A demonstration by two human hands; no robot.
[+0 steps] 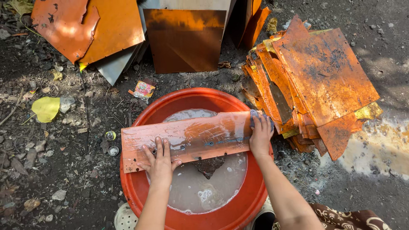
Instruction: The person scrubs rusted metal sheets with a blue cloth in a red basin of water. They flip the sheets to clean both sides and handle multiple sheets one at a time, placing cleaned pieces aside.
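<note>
A long orange sheet (191,138), wet and glossy, lies across the red round basin (145,200) filled with murky water. My left hand (159,162) lies flat on the sheet's near left part, fingers spread, pinning it down. My right hand (260,133) presses a small grey scrub pad (255,114) against the sheet's right end. A dark ragged piece (208,166) sits in the water under the sheet.
A stack of rusty orange sheets (315,81) lies on the ground right of the basin. More orange and grey sheets (183,38) lean at the back. Dirt ground holds litter, stones, a yellow leaf (46,108) and a small wrapper (144,90). A white perforated object (125,218) sits by the basin.
</note>
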